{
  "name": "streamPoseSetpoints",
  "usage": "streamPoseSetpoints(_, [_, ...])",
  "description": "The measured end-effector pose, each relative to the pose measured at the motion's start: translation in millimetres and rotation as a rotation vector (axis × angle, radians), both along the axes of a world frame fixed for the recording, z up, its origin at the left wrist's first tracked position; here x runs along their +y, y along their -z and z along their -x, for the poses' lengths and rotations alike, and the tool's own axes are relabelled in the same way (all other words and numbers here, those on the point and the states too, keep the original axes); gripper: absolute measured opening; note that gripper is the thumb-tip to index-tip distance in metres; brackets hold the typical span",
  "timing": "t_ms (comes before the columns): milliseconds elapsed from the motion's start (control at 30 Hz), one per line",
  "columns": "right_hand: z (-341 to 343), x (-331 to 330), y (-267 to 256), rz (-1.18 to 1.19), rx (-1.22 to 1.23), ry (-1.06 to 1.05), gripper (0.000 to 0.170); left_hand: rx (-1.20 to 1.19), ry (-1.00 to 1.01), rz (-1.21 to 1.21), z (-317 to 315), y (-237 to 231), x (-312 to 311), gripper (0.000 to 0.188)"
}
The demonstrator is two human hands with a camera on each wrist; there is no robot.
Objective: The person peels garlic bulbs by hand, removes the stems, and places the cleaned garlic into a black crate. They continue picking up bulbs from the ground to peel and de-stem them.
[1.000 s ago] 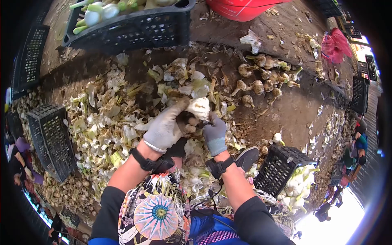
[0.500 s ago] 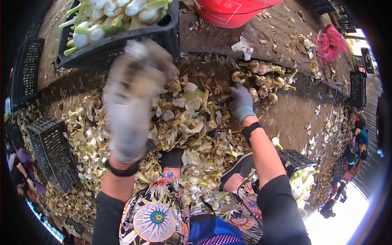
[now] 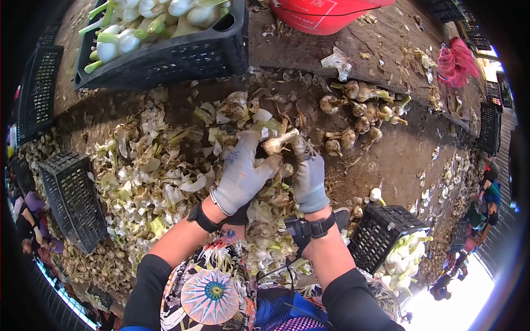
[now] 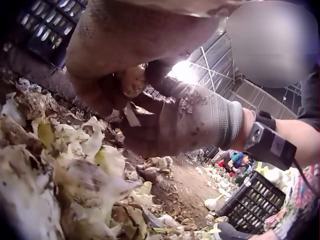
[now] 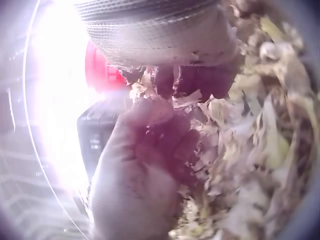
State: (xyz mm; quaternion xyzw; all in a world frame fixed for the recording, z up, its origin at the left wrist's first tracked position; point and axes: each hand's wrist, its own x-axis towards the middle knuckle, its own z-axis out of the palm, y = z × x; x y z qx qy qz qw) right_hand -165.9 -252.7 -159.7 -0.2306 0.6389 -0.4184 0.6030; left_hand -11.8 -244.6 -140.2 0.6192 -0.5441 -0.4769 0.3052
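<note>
A brownish garlic bulb point(image 3: 274, 145) with a short cut stem is gripped by my gloved left hand point(image 3: 243, 174). My gloved right hand point(image 3: 310, 179) is close against it on the right, fingers curled at the stem side, pinching papery skin. In the left wrist view, the bulb point(image 4: 132, 81) shows between the two gloves, and a loose strip of skin point(image 4: 133, 116) hangs by the right hand's fingers. Skin strips point(image 5: 145, 86) also stick out below the right glove point(image 5: 165, 42) in the right wrist view. Several unpeeled bulbs point(image 3: 362, 110) lie in a pile beyond my right hand.
A black crate point(image 3: 182, 63) of white bulbs stands at the upper left, with a red bucket point(image 3: 326, 14) beside it. Peelings point(image 3: 149, 165) cover the ground on the left. Another crate point(image 3: 381, 234) with bulbs is by my right foot; a tipped crate point(image 3: 72, 201) stands left.
The peeled white bulb left my left hand around the front crate. My right hand reached to the pile and came back. Now both hands are together at a different, brownish bulb.
</note>
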Motion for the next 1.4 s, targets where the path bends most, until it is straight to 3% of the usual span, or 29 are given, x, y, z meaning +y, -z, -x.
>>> streamPoseSetpoints(33, [4.4, -4.2, 7.4, 0.184, 0.437, -0.288, 0.019, 0.001, -0.002, -0.002, -0.7, 0.2, 0.1, 0.054])
streamPoseSetpoints(167, [3.9, 2.3, -0.5, 0.208, 0.333, -0.265, 0.031, 0.029, 0.023, -0.054, -1.1, -8.9, -7.4, 0.051])
streamPoseSetpoints(233, [3.7, 2.4, -8.1, 0.182, 0.329, -0.278, 0.027, 0.08, 0.011, -0.072, -1.9, -10.9, -7.5, 0.048])
streamPoseSetpoints(300, [6.2, 4.1, -13.1, 0.156, 0.332, -0.286, 0.023, 0.376, -0.12, -0.288, -2.1, -9.9, -8.2, 0.042])
streamPoseSetpoints(400, [8.9, 5.0, -16.3, 0.172, 0.295, -0.3, 0.022, 0.591, -0.262, -0.369, -1.2, -0.3, -4.8, 0.039])
streamPoseSetpoints(467, [13.7, 4.4, -12.2, -0.025, 0.018, -0.179, 0.026, 0.516, -0.23, -0.353, -3.3, -4.8, -5.0, 0.039])
streamPoseSetpoints(533, [11.6, 2.9, -11.1, 0.055, 0.127, -0.282, 0.027, 0.442, -0.201, -0.336, -2.8, -2.2, -2.3, 0.038])
streamPoseSetpoints(600, [0.8, 1.2, -18.5, 0.083, -0.098, -0.112, 0.027, 0.325, -0.094, -0.016, 0.7, 9.3, 3.2, 0.04])
streamPoseSetpoints(733, [0.4, 0.2, -28.1, 0.101, -0.15, -0.157, 0.025, 0.33, -0.086, -0.241, -7.3, -7.8, -0.4, 0.042])
streamPoseSetpoints(800, [6.5, 1.8, -23.9, 0.088, 0.068, -0.343, 0.027, 0.752, -0.329, -0.433, -10.0, 4.2, 3.3, 0.033])
streamPoseSetpoints(867, [9.1, 1.7, -28.6, -0.001, 0.082, -0.372, 0.027, 0.878, -0.419, -0.396, -7.0, -6.4, 3.2, 0.032])
streamPoseSetpoints(933, [14.7, 3.8, -24.2, 0.37, 0.389, -0.539, 0.029, 1.006, -0.327, -0.625, -16.5, -9.0, 6.9, 0.03])
streamPoseSetpoints(967, [14.8, 3.3, -23.8, 0.371, 0.39, -0.539, 0.029, 1.006, -0.326, -0.624, -18.7, -7.1, 8.4, 0.03])
streamPoseSetpoints(1033, [13.8, -0.5, -25.0, 0.736, 0.697, -0.625, 0.032, 1.227, -0.153, -0.788, -22.2, -1.5, 9.8, 0.033])
streamPoseSetpoints(1067, [12.2, 0.3, -28.6, 0.736, 0.697, -0.625, 0.032, 1.227, -0.153, -0.788, -26.0, -1.7, 9.6, 0.033])
streamPoseSetpoints(1133, [7.8, 0.6, -33.9, 0.835, 0.766, -0.657, 0.038, 1.351, 0.027, -0.99, -33.5, -5.1, 5.1, 0.032])
streamPoseSetpoints(1167, [9.0, 0.5, -31.7, 0.835, 0.767, -0.657, 0.038, 1.089, -0.109, -1.11, -25.9, -29.3, -1.7, 0.031])
streamPoseSetpoints(1233, [13.7, -0.6, -23.6, 0.869, 0.807, -0.618, 0.039, 1.119, -0.13, -1.127, -17.2, -26.0, 11.2, 0.031])
streamPoseSetpoints(1267, [14.8, 2.4, -21.9, 0.871, 0.806, -0.618, 0.039, 1.148, -0.151, -1.148, -15.4, -25.1, 15.0, 0.03])
streamPoseSetpoints(1367, [18.0, 14.8, -29.6, 0.394, 0.41, -0.466, 0.03, 1.142, -0.206, -1.128, -15.8, -22.5, 17.7, 0.029])
streamPoseSetpoints(1400, [19.9, 19.7, -28.8, 0.402, 0.414, -0.47, 0.03, 1.112, -0.246, -1.082, -15.9, -20.3, 18.7, 0.029])
